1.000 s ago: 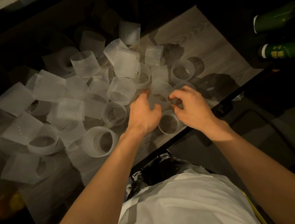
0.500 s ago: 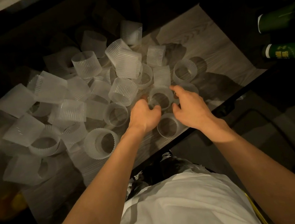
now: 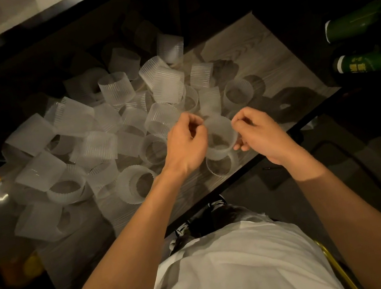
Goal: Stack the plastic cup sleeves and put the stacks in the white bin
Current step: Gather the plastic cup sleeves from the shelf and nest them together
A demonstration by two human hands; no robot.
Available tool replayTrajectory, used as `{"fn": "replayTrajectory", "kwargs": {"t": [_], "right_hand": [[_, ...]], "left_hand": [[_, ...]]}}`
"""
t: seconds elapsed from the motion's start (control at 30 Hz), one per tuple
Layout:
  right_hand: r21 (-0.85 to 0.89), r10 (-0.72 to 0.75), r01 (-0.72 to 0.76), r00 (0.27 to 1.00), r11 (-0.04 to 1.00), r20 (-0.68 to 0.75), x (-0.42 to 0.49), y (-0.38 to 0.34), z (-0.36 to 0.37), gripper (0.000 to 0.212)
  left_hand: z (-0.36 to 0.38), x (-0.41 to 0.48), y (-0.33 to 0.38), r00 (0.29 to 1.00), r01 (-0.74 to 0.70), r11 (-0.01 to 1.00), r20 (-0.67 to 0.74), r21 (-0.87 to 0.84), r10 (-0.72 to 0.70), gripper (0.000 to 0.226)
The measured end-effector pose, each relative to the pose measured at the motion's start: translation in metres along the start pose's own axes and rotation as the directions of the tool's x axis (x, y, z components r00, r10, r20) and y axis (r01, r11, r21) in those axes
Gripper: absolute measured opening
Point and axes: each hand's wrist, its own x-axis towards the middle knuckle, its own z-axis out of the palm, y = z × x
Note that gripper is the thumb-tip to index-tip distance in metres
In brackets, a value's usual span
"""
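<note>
My left hand (image 3: 188, 144) and right hand (image 3: 257, 133) pinched opposite sides of one ribbed cup sleeve (image 3: 219, 134), just above another sleeve (image 3: 221, 168) near the counter's (image 3: 258, 56) front edge. I judged it light, thin and springy: hold the rim gently, or it buckles.

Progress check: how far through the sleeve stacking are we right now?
Done: nothing that shows. No finished stack is visible, and the white bin is out of view. In hand: the left hand and right hand pinch one sleeve by its rim, apparently just above a standing sleeve near the table's front edge. Left: nearly everything, since the loose pile sprawls across the table.
</note>
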Motion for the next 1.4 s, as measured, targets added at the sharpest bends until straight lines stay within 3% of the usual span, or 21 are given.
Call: {"fn": "replayTrajectory", "kwargs": {"t": [0.2, 0.43, 0.53, 0.63, 0.7, 0.8, 1.0, 1.17, 1.3, 1.4], "right_hand": [[-0.047, 0.056, -0.054, 0.998, 0.997, 0.027, -0.022, 0.017, 0.000, 0.013], [-0.285, -0.020, 0.015, 1.000, 0.958, -0.013, -0.028, 0.041, 0.008, 0.006], [-0.389, -0.042, 0.016, 0.997, 0.921, -0.059, -0.029, 0.047, 0.012, 0.028], [-0.350, 0.019, -0.022, 1.000, 0.936, -0.013, -0.027, 0.050, 0.016, 0.043], [-0.285, 0.000, -0.008, 1.000, 0.958, -0.028, -0.026, 0.049, 0.013, 0.036], [-0.168, -0.081, 0.063, 0.991, 0.984, -0.105, -0.023, 0.040, -0.001, 0.018], [-0.209, -0.263, 0.217, 0.938, 0.954, -0.225, -0.003, 0.029, -0.033, 0.020], [-0.322, -0.242, 0.173, 0.951, 0.931, -0.190, 0.012, 0.041, -0.043, 0.024], [-0.351, -0.205, 0.146, 0.969, 0.925, -0.138, 0.020, 0.052, -0.043, 0.024], [-0.374, -0.099, 0.063, 0.992, 0.925, -0.078, 0.026, 0.056, -0.042, 0.040]], "left_hand": [[0.008, -0.018, -0.015, 0.993, -0.024, 0.999, 0.114, 0.042, 0.019, 0.010], [0.017, -0.026, -0.033, 0.987, 0.006, 0.990, 0.155, 0.140, -0.028, 0.024], [0.022, -0.026, -0.036, 0.968, 0.115, 0.968, 0.193, 0.221, -0.159, 0.038], [0.028, -0.026, -0.034, 0.950, 0.156, 0.953, 0.226, 0.260, -0.217, 0.034], [0.029, -0.026, -0.027, 0.965, 0.132, 0.962, 0.189, 0.239, -0.180, 0.028], [0.028, -0.019, -0.009, 0.993, 0.042, 0.983, 0.099, 0.179, -0.061, 0.018], [0.043, 0.007, 0.027, 0.997, -0.067, 0.991, 0.057, 0.112, 0.061, 0.014], [0.059, 0.020, 0.030, 0.992, -0.025, 0.988, 0.125, 0.150, 0.006, 0.017], [0.067, 0.024, 0.019, 0.979, 0.025, 0.971, 0.190, 0.238, -0.072, 0.037], [0.073, 0.027, 0.013, 0.965, 0.109, 0.957, 0.201, 0.269, -0.167, 0.049]]}}
